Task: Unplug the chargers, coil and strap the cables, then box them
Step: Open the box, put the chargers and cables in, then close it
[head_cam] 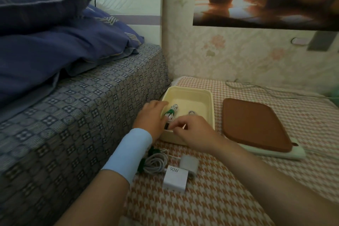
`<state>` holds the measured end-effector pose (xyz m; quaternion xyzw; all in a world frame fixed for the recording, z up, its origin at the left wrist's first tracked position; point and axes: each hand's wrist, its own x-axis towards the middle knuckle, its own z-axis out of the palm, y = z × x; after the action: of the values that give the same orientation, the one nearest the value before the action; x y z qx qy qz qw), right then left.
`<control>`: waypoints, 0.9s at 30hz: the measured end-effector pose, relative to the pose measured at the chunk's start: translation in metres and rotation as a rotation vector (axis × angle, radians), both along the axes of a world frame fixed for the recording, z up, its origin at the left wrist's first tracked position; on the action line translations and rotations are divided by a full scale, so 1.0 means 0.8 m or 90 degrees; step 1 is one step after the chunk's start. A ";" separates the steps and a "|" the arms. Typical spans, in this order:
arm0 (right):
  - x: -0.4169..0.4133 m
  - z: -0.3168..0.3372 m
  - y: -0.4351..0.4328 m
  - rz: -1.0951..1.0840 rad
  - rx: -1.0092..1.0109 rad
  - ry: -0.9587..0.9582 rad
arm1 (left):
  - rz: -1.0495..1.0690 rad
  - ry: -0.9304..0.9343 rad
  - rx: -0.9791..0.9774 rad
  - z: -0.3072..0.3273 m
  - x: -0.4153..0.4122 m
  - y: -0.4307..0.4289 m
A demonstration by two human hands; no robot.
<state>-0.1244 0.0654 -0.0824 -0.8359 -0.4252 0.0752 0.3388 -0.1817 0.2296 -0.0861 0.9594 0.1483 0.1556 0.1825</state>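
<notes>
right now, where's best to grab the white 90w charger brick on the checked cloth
Come from above and pinch the white 90W charger brick across its left and right faces, near the end closest to you. It lies flat, label up; the green-strapped white cable coil and small white rounded charger crowd its far end.

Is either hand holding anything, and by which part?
The right hand appears to pinch a small dark item at the near edge of the cream plastic box; which part is hidden. The left hand rests open on its left rim, holding nothing.
</notes>
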 end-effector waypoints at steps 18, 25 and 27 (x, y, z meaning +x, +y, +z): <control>-0.030 -0.038 -0.075 0.039 -0.388 -0.137 | -0.102 0.259 -0.065 -0.009 -0.081 -0.032; -0.031 -0.031 -0.090 -0.002 -0.210 -0.143 | -0.093 0.319 0.058 -0.011 -0.066 -0.043; -0.029 -0.023 -0.091 -0.007 -0.141 -0.164 | -0.098 0.297 0.008 -0.012 -0.063 -0.047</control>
<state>-0.1476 -0.0076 -0.1010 -0.8731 -0.4498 0.0121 0.1879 -0.2322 0.1923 -0.0960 0.9789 0.1119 -0.0839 0.1488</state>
